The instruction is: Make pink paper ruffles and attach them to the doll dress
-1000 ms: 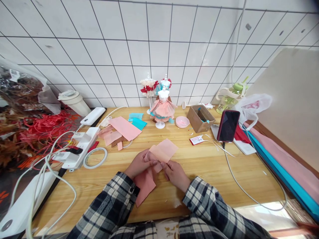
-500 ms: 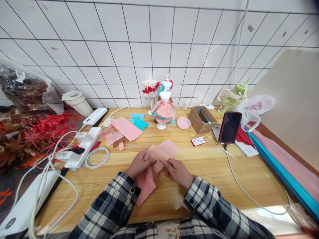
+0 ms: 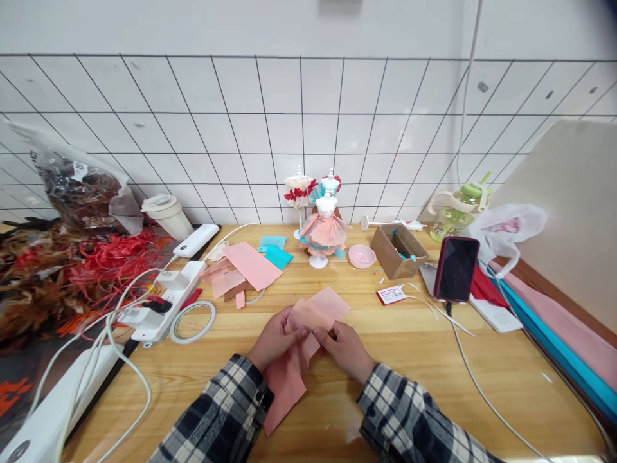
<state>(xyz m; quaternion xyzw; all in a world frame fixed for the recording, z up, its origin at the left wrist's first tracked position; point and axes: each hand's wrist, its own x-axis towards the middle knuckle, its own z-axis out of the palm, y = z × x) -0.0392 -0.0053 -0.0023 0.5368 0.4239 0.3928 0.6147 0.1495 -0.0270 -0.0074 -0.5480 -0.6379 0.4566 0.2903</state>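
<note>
A folded strip of pink crepe paper is held between my two hands above the wooden table. My left hand is closed on its left side, thumb pressed on the gathered middle. From the right, my right hand pinches the same gathered spot, fingertips almost meeting the left thumb. One end of the paper spreads up and away, the other hangs toward me. Whether anything small sits between the fingertips is hidden. Beyond my hands stands a small white mannequin in a pink ruffled skirt, with two other dressed mannequins behind it.
Pink paper pieces and blue ones lie at the back left, near a roll of tape and a power strip. Toward the right are a pink bowl, a cardboard box, and a phone with its cable.
My view has tilted up, so the table's things sit lower in the picture. Both hands keep their hold on the pink crepe paper, with only slight finger movement at the gathered middle.
</note>
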